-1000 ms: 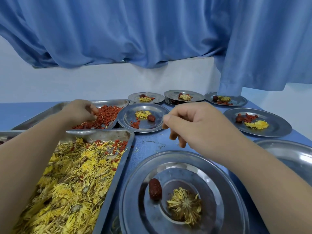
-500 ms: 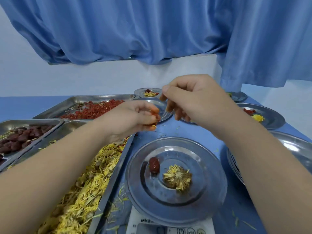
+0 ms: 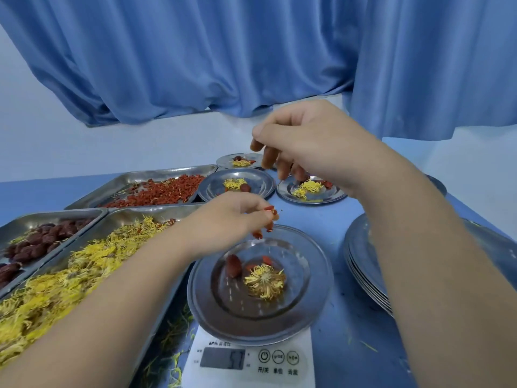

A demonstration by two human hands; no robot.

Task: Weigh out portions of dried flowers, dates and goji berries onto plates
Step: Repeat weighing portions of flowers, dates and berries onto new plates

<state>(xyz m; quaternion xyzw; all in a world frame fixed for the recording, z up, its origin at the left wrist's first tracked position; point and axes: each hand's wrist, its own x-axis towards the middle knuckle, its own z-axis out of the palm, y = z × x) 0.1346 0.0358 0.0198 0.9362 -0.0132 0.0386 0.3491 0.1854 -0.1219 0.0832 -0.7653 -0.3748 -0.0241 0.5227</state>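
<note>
Now the left hand [image 3: 237,217] pinches goji berries [image 3: 270,212] just above the near plate [image 3: 321,289] on the scale [image 3: 251,359], over its date [image 3: 233,265] and dried chrysanthemum [image 3: 264,281]. Best to release a few at a time, watching the display [image 3: 222,358]. The right hand [image 3: 313,144] hangs loosely curled, holding nothing visible.

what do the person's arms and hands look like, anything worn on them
Both are bare. The left hand and the right hand show no gloves, rings or bracelets, and no watch or strap sits at either wrist. No sleeve is in view: the left forearm and the right forearm are uncovered right to the picture's bottom edge.
</note>
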